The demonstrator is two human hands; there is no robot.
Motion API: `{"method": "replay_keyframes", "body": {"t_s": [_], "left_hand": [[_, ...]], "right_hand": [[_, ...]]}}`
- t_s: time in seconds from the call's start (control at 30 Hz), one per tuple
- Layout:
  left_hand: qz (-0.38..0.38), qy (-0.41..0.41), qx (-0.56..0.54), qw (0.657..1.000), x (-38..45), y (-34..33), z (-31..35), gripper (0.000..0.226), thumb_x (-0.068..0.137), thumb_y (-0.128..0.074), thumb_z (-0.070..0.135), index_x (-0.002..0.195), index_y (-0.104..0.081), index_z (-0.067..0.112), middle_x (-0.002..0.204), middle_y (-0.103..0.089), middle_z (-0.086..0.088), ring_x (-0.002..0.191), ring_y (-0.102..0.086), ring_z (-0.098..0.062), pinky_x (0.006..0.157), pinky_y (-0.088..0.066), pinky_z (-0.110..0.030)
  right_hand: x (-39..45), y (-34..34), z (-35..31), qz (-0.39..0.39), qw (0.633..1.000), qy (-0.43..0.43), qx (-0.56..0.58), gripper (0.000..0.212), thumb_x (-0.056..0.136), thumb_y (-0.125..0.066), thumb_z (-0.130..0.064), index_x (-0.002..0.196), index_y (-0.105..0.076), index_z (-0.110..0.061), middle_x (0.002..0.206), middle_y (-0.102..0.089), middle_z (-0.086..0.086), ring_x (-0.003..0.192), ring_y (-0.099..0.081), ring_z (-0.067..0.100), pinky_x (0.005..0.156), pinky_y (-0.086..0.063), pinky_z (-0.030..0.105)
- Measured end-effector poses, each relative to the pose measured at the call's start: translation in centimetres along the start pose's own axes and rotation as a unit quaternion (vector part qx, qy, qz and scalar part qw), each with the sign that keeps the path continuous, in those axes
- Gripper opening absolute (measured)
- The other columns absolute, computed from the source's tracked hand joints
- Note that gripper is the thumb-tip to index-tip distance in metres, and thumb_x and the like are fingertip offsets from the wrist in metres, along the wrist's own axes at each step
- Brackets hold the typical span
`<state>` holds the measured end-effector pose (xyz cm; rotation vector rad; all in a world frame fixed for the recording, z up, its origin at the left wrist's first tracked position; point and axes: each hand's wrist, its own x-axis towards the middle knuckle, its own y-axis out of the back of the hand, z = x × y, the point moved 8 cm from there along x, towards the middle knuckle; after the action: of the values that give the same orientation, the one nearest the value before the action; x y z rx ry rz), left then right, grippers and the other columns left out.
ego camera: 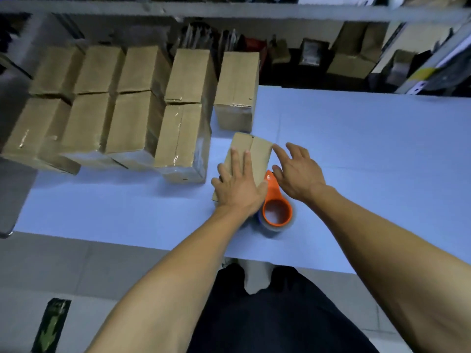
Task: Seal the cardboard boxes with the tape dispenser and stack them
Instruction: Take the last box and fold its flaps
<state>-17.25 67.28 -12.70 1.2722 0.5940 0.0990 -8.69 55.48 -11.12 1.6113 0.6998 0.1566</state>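
Nearest, on the pale blue surface (356, 149), the orange plastic tape dispenser with its clear tape roll (277, 212) lies flat, loose, touching the near right corner of the small brown cardboard box (257, 159). Left hand (238, 186) presses flat on that box's top, fingers spread, palm down, gripping nothing. Right hand (297, 171) hovers just right of the box, above the dispenser's handle, grip open and empty, fingers extended. The box's centre seam shows between the flaps, apparently untaped. Beyond, a single sealed brown box (238, 90) stands alone; left of it, stacked rows of taped brown boxes (122, 105) reach the surface's far left edge. Risks, as judged: flaps may spring up if the left palm lifts before tape lands; the dispenser, crowding the box, may snag or skid when grabbed.
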Motion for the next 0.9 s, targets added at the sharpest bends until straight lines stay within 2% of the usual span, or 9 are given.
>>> {"method": "replay_keyframes", "body": {"t_s": [0.1, 0.2, 0.37, 0.53, 0.6, 0.63, 0.7, 0.73, 0.9], "left_hand": [[0.008, -0.035, -0.013, 0.999, 0.6, 0.7, -0.8, 0.067, 0.103, -0.032, 0.045, 0.160, 0.001, 0.029, 0.167, 0.014, 0.002, 0.139, -0.021, -0.040, 0.107, -0.029, -0.051], [0.034, -0.085, -0.028, 0.995, 1.0, 1.7, -1.8, 0.058, 0.104, -0.034, 0.035, 0.159, -0.014, 0.035, 0.168, -0.001, 0.006, 0.127, -0.034, -0.039, 0.100, -0.040, -0.046], [0.063, -0.103, -0.083, 0.989, 1.5, 2.9, -2.9, 0.052, 0.102, -0.042, 0.036, 0.153, -0.034, 0.030, 0.158, -0.026, -0.007, 0.127, -0.042, -0.039, 0.104, -0.039, -0.045], [0.050, -0.113, -0.114, 0.986, 2.3, 3.8, -4.5, 0.057, 0.097, -0.054, 0.047, 0.149, -0.038, 0.033, 0.138, -0.038, -0.003, 0.117, -0.051, -0.030, 0.091, -0.046, -0.041], [0.060, -0.147, -0.033, 0.987, 3.1, 4.4, -4.0, 0.063, 0.092, -0.056, 0.057, 0.149, -0.037, 0.038, 0.137, -0.037, -0.001, 0.126, -0.043, -0.028, 0.102, -0.041, -0.043], [0.053, -0.176, 0.015, 0.983, 3.5, 4.4, -3.4, 0.064, 0.093, -0.052, 0.060, 0.151, -0.034, 0.040, 0.147, -0.032, -0.003, 0.138, -0.031, -0.030, 0.112, -0.031, -0.047], [0.006, -0.226, 0.072, 0.971, 4.2, 3.3, -2.3, 0.063, 0.099, -0.038, 0.061, 0.156, -0.019, 0.042, 0.166, -0.001, 0.002, 0.153, 0.004, -0.029, 0.121, -0.007, -0.055], [-0.017, -0.236, 0.080, 0.968, 4.3, 2.6, -2.1, 0.062, 0.101, -0.031, 0.059, 0.157, -0.012, 0.041, 0.167, 0.011, 0.005, 0.152, 0.016, -0.026, 0.121, -0.002, -0.057], [-0.034, -0.184, 0.037, 0.982, 4.2, 0.7, -3.2, 0.060, 0.104, -0.024, 0.052, 0.159, -0.004, 0.037, 0.165, 0.017, 0.011, 0.151, 0.022, -0.018, 0.120, -0.004, -0.059]], "right_hand": [[-0.8, -0.9, -0.5, -0.004, 0.999, -0.019, 0.047, 0.055, 0.105, -0.039, -0.037, 0.156, -0.027, -0.022, 0.155, -0.033, 0.011, 0.139, -0.031, 0.032, 0.095, -0.045, 0.046], [-1.1, -1.8, -1.7, -0.015, 0.991, -0.033, 0.127, 0.060, 0.104, -0.039, -0.042, 0.156, -0.022, -0.018, 0.150, -0.039, 0.013, 0.132, -0.040, 0.034, 0.097, -0.043, 0.044], [-0.4, -2.9, -3.5, -0.051, 0.974, -0.033, 0.218, 0.090, 0.097, -0.041, -0.062, 0.159, -0.004, -0.009, 0.144, -0.048, 0.015, 0.127, -0.049, 0.034, 0.096, -0.045, 0.043], [0.8, -2.6, -3.8, -0.055, 0.974, 0.004, 0.221, 0.092, 0.096, -0.049, -0.058, 0.158, -0.005, -0.007, 0.138, -0.052, 0.018, 0.124, -0.050, 0.035, 0.094, -0.046, 0.044], [1.0, -2.4, -3.5, -0.057, 0.974, 0.020, 0.216, 0.090, 0.096, -0.050, -0.058, 0.158, -0.008, -0.009, 0.136, -0.055, 0.017, 0.122, -0.051, 0.036, 0.093, -0.047, 0.046], [1.0, -2.2, -3.5, -0.057, 0.975, 0.035, 0.214, 0.086, 0.096, -0.050, -0.057, 0.158, -0.010, -0.011, 0.134, -0.056, 0.017, 0.121, -0.052, 0.036, 0.092, -0.047, 0.047], [0.9, -1.7, -3.3, -0.053, 0.973, 0.066, 0.214, 0.075, 0.099, -0.050, -0.050, 0.157, -0.018, -0.015, 0.136, -0.057, 0.017, 0.120, -0.053, 0.038, 0.094, -0.047, 0.047], [0.7, -1.6, -3.1, -0.050, 0.973, 0.076, 0.212, 0.071, 0.100, -0.051, -0.047, 0.156, -0.021, -0.016, 0.137, -0.056, 0.017, 0.121, -0.053, 0.039, 0.094, -0.046, 0.046], [-0.3, -2.4, 0.3, 0.002, 0.980, -0.007, 0.197, 0.042, 0.101, -0.049, -0.035, 0.137, -0.049, -0.011, 0.127, -0.058, 0.017, 0.114, -0.056, 0.036, 0.089, -0.046, 0.042]]}}
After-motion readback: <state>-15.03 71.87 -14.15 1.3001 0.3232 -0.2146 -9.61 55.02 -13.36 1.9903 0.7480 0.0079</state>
